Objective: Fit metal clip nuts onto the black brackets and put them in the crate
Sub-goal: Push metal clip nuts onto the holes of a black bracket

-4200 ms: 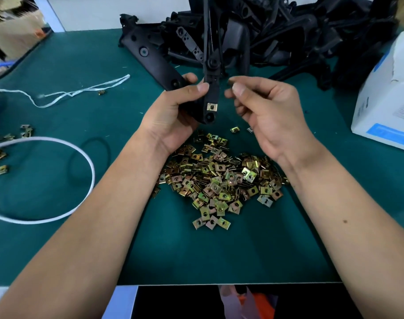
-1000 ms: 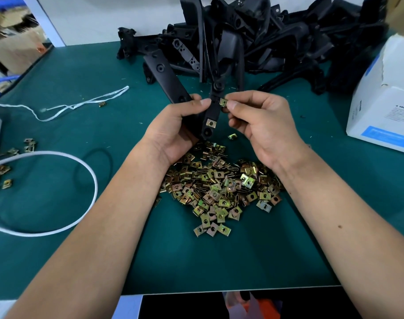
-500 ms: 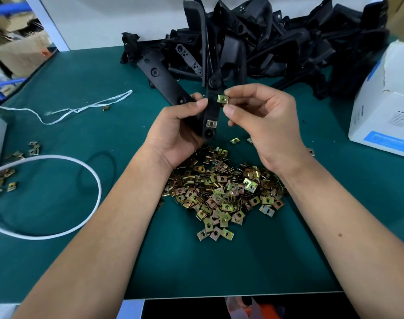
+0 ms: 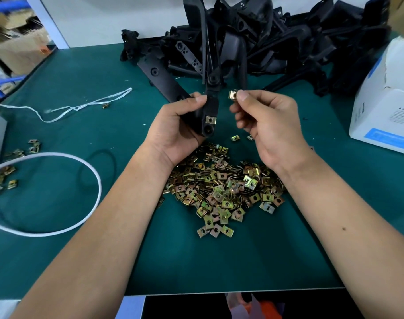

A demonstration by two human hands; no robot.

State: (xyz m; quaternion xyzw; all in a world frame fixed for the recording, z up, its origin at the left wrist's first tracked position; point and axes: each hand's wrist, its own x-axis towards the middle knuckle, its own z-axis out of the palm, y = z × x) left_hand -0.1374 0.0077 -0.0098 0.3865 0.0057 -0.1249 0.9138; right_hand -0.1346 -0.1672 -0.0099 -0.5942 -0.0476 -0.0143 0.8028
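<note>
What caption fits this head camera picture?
Left hand holds a black bracket; right hand pinches a clip nut beside it.

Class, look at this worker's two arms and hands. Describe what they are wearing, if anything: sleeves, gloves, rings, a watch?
Both forearms are bare right up to the bottom of the picture, with no sleeve in view. The left hand and the right hand wear no gloves. No ring, watch or wristband shows on either one. Nothing is taped or strapped to the wrists.

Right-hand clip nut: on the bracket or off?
Off: the right hand pinches the clip nut clear of the bracket.
</note>
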